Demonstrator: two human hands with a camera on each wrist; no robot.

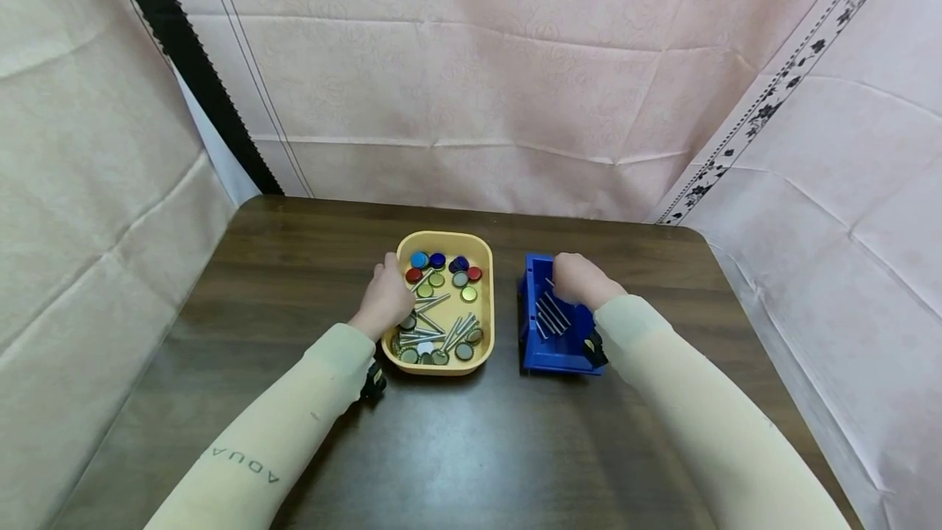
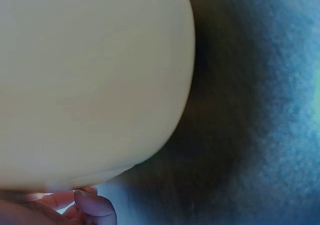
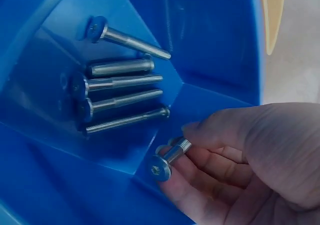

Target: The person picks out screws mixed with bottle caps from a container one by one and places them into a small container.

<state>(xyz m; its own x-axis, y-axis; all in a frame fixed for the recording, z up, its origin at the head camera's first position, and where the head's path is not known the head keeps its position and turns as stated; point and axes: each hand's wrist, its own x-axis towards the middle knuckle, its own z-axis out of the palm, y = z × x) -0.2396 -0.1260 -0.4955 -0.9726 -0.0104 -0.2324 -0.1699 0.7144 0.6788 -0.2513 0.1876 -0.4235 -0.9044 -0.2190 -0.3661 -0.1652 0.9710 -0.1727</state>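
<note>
My left hand (image 1: 388,298) is at the left rim of a yellow tray (image 1: 488,313), its fingers bent at the edge. In the left wrist view the tray's outer wall (image 2: 100,85) fills much of the picture, with fingertips (image 2: 97,205) right at its rim. My right hand (image 1: 581,280) reaches into a blue bin (image 1: 562,361). Thumb and fingers pinch a metal bolt (image 3: 175,152), its flat round head towards the camera. Several more bolts (image 3: 122,102) lie side by side on the bin's floor.
The yellow tray holds metal bolts (image 1: 427,338) and round caps (image 1: 419,260) in blue, red, yellow and grey. Tray and bin stand apart on a dark wooden table (image 1: 456,456). Pale cloth (image 1: 456,96) hangs behind the table and at both sides.
</note>
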